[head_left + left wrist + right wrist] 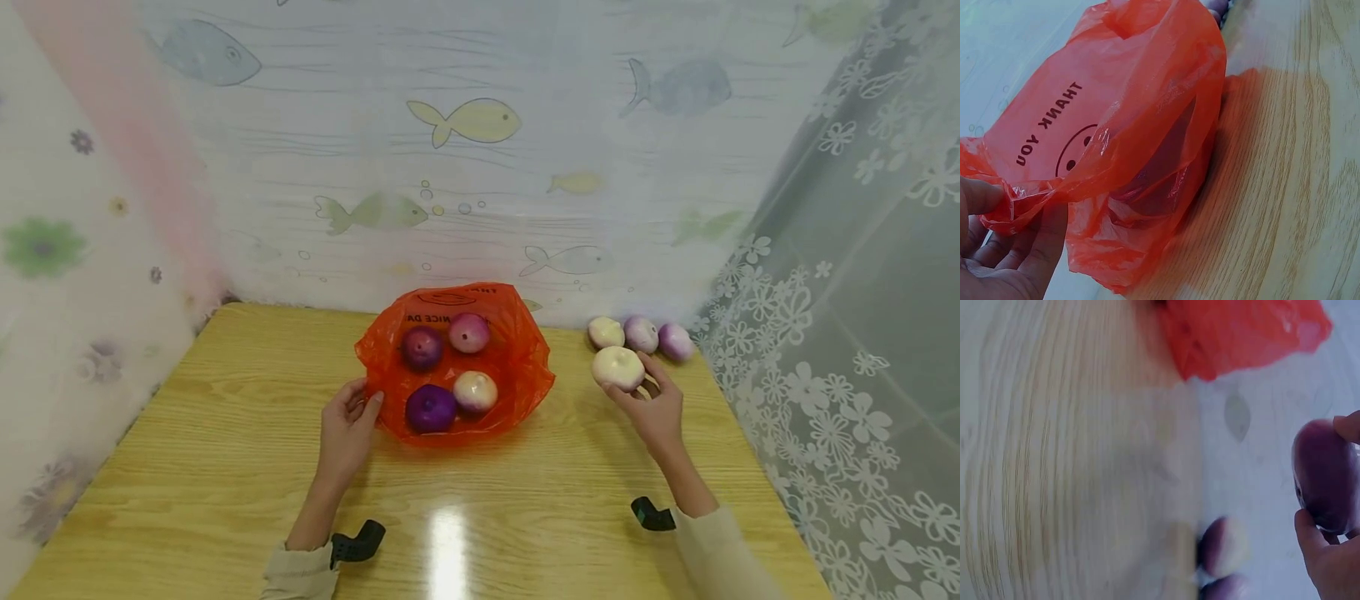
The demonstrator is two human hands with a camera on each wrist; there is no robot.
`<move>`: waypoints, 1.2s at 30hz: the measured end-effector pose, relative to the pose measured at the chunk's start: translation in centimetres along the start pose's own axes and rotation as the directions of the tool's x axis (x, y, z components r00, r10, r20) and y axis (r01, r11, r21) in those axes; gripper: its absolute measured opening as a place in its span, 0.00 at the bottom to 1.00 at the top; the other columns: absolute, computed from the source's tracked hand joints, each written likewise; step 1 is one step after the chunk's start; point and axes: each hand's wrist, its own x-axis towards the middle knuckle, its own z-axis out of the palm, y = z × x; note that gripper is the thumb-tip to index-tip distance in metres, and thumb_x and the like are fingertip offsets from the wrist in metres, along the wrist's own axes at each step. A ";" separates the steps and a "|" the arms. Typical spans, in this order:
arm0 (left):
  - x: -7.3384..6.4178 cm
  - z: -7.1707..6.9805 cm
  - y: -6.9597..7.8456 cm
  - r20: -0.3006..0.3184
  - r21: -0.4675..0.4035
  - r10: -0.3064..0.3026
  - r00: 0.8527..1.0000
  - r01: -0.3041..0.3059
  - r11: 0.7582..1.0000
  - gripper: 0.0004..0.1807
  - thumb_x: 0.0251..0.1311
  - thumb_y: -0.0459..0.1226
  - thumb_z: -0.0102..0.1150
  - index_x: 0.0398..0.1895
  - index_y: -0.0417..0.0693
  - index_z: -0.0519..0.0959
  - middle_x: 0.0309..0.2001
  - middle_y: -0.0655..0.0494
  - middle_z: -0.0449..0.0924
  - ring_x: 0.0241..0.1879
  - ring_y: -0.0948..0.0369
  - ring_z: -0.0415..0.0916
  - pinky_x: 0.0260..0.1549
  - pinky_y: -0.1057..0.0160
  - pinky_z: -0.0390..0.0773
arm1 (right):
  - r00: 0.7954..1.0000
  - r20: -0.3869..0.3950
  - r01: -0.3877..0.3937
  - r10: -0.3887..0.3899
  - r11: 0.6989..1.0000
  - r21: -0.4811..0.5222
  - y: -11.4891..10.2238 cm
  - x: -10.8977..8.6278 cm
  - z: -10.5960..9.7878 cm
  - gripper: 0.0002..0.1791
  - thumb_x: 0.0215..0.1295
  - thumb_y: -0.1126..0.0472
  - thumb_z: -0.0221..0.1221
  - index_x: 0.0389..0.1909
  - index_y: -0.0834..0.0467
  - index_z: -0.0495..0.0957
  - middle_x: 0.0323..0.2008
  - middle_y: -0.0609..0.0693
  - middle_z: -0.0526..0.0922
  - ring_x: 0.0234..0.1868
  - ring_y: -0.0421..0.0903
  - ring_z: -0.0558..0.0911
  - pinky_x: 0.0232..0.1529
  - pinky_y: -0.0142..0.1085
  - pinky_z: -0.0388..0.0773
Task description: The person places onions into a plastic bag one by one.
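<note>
- Head cam: tabletop (225, 417) w/ a red plastic bag (525, 358) sitting open near the back, 4 onions inside: 2 purple-pink onions (422, 347) behind, a dark purple onion (431, 408) + a pale onion (476, 392) up front. Hands well apart. L hand (351, 417) pinches the bag's left rim. R hand (660, 408) grips a whitish onion (618, 367) off to the bag's right, near 3 other onions (641, 333) lined up by the back edge.
- L wrist cam: thumb + fingers clamped on bunched rim; THANK YOU + part of a smiley on the plastic. Dark shape thru it, can't tell what.
- R wrist cam: kinda blurry tbh. Held onion shows its purple side, digits on 2 sides of it; bag up top.
</note>
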 end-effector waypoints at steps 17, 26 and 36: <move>-0.4 -0.2 1.6 0.015 -0.027 -0.027 1.000 0.028 0.999 0.16 0.64 0.30 0.52 0.54 0.33 0.71 0.50 0.38 0.75 0.47 0.52 0.75 0.41 0.74 0.76 | 0.920 0.383 0.031 -0.083 0.989 0.142 -4.3 -4.6 4.8 0.40 0.47 0.73 0.68 0.63 0.56 0.65 0.61 0.53 0.67 0.53 0.51 0.73 0.48 0.36 0.77; 0.2 -0.2 -0.5 0.006 -0.001 -0.003 1.000 0.003 1.000 0.16 0.65 0.36 0.53 0.54 0.40 0.72 0.49 0.44 0.77 0.43 0.59 0.77 0.39 0.73 0.77 | 0.866 0.488 0.068 -0.105 0.993 0.093 -6.4 -4.1 8.2 0.39 0.46 0.70 0.70 0.62 0.55 0.67 0.60 0.51 0.68 0.54 0.52 0.72 0.48 0.37 0.78; 0.2 -0.3 -0.6 0.013 0.012 -0.017 1.000 0.017 1.000 0.18 0.65 0.38 0.53 0.55 0.41 0.71 0.51 0.45 0.76 0.44 0.60 0.76 0.39 0.73 0.77 | 0.802 0.592 0.091 -0.076 0.996 0.004 -9.4 -3.8 12.7 0.40 0.49 0.70 0.68 0.65 0.61 0.62 0.58 0.58 0.68 0.54 0.55 0.75 0.51 0.45 0.76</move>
